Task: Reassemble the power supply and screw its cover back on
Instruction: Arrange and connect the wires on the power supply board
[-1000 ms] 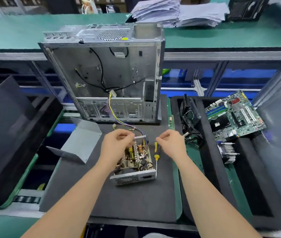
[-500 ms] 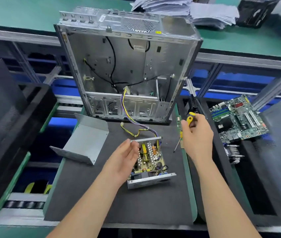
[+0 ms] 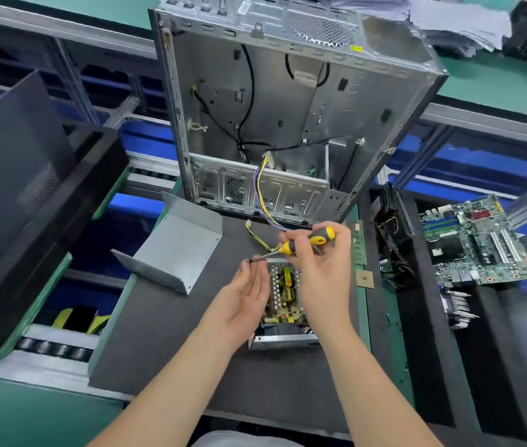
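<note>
The open power supply [image 3: 283, 298] lies on the dark mat [image 3: 165, 337], its circuit board bare and its yellow and purple wires running up into the computer case [image 3: 287, 101]. Its bent grey metal cover [image 3: 180, 250] lies apart on the mat to the left. My right hand [image 3: 321, 269] grips a yellow and black screwdriver [image 3: 307, 243] above the supply, shaft pointing left. My left hand [image 3: 249, 291] is held flat beside the supply's left side, fingers straight, with the screwdriver's tip at its fingertips.
A green motherboard [image 3: 474, 240] and a heatsink [image 3: 457, 304] lie in black trays on the right, beside a black cable bundle [image 3: 391, 227]. A small CPU chip [image 3: 364, 279] sits at the mat's right edge. A large black panel [image 3: 20, 201] leans at the left. Paper stacks [image 3: 449, 14] rest behind.
My right hand has brought the screwdriver in from the right to over the power supply, tip now at my left hand's fingertips. The view has closed in on the work.
</note>
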### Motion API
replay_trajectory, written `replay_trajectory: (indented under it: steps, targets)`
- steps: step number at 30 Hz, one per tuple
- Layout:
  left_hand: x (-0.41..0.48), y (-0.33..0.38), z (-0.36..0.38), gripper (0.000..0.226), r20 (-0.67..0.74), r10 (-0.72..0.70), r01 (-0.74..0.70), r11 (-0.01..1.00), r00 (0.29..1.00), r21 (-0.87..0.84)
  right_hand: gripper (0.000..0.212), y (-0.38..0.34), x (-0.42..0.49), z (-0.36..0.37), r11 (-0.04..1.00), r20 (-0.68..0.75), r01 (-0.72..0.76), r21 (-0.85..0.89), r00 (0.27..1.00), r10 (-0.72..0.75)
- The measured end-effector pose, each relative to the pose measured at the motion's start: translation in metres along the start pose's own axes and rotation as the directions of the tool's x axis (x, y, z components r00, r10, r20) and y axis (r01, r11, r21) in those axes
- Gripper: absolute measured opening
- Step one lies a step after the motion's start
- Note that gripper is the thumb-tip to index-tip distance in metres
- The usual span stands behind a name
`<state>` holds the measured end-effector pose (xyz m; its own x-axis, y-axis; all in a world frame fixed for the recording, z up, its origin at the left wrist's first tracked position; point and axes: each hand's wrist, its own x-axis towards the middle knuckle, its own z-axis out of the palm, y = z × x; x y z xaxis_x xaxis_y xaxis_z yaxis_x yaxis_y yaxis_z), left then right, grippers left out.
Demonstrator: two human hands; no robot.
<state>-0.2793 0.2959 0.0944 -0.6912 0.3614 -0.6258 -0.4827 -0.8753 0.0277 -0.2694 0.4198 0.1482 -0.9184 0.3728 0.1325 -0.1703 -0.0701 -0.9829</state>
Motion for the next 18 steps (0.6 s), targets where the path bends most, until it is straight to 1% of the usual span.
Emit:
replay_trajectory:
  steps: [3, 7, 11, 15, 18]
  targets:
    - [0.0012, 0.0002, 0.0012, 0.032, -0.008, 0.008, -0.008, 1.0, 1.0, -0.007, 0.018, 0.0042, -0.0001, 0.0, 1.0, 0.014, 0.007, -0.014, 1.0, -0.007]
    - [0.0006, -0.001, 0.0018, 0.04, 0.006, 0.016, -0.015, 0.999, 1.0, -0.044, 0.019, 0.0054, 0.0007, -0.0011, 0.998, 0.047, 0.049, -0.027, 0.998, -0.047]
    - [0.0009, 0.0013, 0.0034, 0.038, 0.021, 0.019, -0.018, 0.996, 1.0, -0.088, 0.02, 0.0063, -0.0009, 0.0, 0.998, 0.062, 0.067, 0.0, 0.996, -0.066]
    - [0.0001, 0.003, 0.0042, 0.037, 0.04, 0.021, -0.018, 0.996, 0.999, -0.085, 0.02, 0.0058, -0.0027, 0.001, 0.997, 0.051, 0.074, -0.015, 0.996, -0.073]
    - [-0.0009, 0.0041, 0.004, 0.031, 0.04, 0.018, -0.015, 0.997, 0.999, -0.078, 0.02, 0.0069, -0.0017, -0.0007, 0.997, 0.066, 0.071, -0.021, 0.995, -0.07]
